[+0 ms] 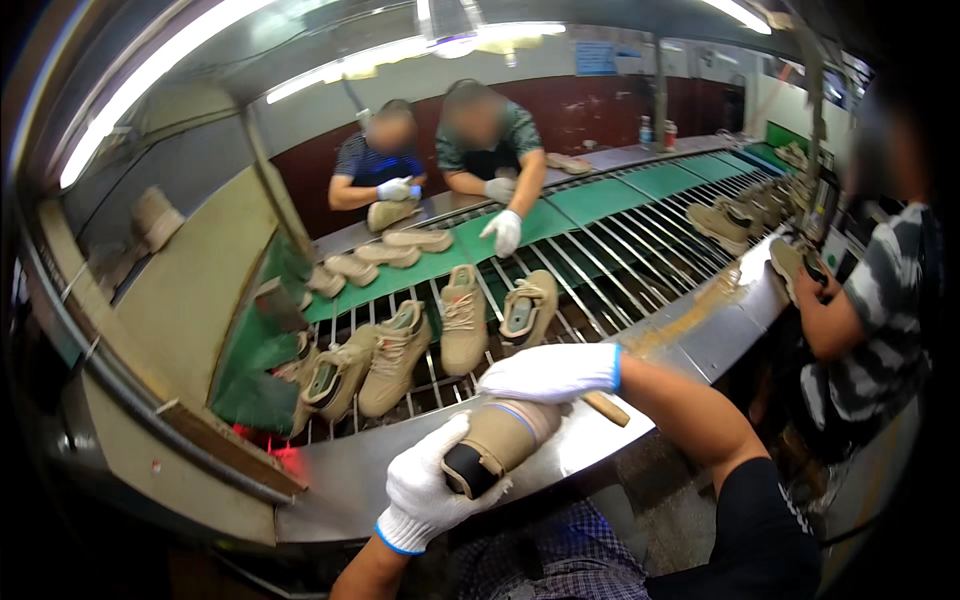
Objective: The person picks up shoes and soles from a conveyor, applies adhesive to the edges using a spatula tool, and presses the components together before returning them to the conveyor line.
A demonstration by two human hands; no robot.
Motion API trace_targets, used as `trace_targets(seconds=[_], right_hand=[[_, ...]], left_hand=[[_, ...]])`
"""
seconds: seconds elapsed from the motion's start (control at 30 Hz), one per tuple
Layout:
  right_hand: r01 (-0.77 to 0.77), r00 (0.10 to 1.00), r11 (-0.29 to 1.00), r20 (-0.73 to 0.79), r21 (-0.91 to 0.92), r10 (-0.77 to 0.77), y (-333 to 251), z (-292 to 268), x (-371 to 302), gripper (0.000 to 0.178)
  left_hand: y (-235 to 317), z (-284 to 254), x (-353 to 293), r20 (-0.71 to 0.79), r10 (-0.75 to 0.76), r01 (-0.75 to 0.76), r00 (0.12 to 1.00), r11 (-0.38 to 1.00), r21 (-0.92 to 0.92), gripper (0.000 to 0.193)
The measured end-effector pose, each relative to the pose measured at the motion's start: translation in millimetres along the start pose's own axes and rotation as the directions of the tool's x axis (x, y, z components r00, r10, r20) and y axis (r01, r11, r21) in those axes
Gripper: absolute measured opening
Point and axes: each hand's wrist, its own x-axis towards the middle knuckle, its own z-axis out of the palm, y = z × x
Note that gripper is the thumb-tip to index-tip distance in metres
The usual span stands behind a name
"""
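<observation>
Wall (590,105): dark red below, white above; bore a pale blue notice (595,58), print too small to read.
Sleeve (755,525): black; its white marks were unreadable.
Rollers (640,275): metal, lay beside green belting (590,203), behind a steel ledge (345,490); tan shoes (463,325) stood on them.
Held shoe (505,438): tan, tilted between both hands at the ledge's near edge.
Left hand (430,488): gloved fingers grasped its black-patched end.
Right hand (550,373): covered the other end, near a wooden handle (606,408); finger closure could not be told.
</observation>
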Motion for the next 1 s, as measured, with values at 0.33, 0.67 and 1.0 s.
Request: trace_targets(seconds=[0.33,0.67,1.0], right_hand=[[-0.187,0.966,0.779,0.035,-0.598,0.258,-53,36,-46,0.054],[-0.299,0.953,0.852,0.188,0.43,0.239,76,103,-88,0.065],[-0.308,0.951,0.065,0.309,0.949,-0.016,95,221,-81,0.121]], left_hand=[[30,10,-23,0.077,0.127,-0.132,0.989,0.989,0.069,0.073],[41,8,-49,0.301,0.242,-0.243,0.922,0.969,-0.036,0.048],[54,11,-93,0.475,0.302,-0.31,0.826,0.948,-0.063,0.032]])
